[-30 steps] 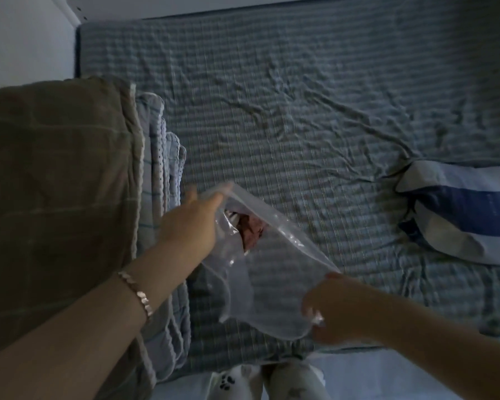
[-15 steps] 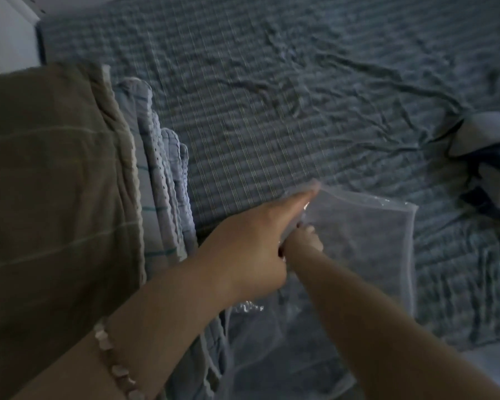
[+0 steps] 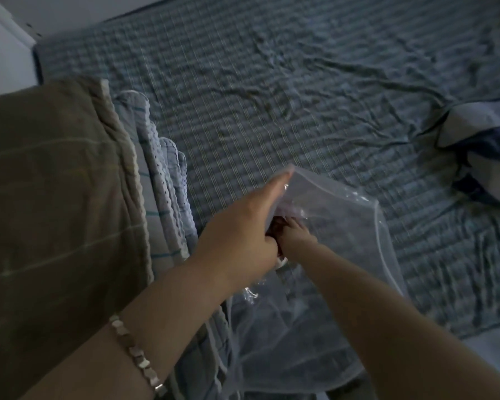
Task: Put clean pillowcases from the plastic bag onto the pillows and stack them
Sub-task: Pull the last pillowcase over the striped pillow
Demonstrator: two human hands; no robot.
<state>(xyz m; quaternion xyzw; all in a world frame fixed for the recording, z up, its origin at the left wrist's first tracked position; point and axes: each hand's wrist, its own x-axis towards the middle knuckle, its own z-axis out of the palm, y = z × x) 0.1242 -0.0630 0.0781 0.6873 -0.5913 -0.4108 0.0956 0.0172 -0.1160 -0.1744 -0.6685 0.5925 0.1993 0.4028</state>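
A clear plastic bag [image 3: 347, 226] hangs over the near edge of the bed. My left hand [image 3: 243, 238] holds the bag's mouth open at its left rim, index finger stretched along the edge. My right hand [image 3: 295, 233] is inside the bag through that opening, fingers curled on a dark reddish pillowcase [image 3: 275, 226], which is mostly hidden behind my left hand. A pillow [image 3: 485, 157] with blue and white stripes lies at the right edge of the bed.
At the left stands a stack of folded bedding: a brown blanket [image 3: 55, 226] on top and blue-striped quilts [image 3: 162, 183] with scalloped edges beneath. The bed is covered by a wrinkled grey-blue checked sheet [image 3: 300, 96]. A white wall [image 3: 0, 53] is at the far left.
My right hand let go of the bag's lower corner and went in through the mouth. The bag has swung flatter toward the bed. The view shifted left, pushing the pillow to the edge.
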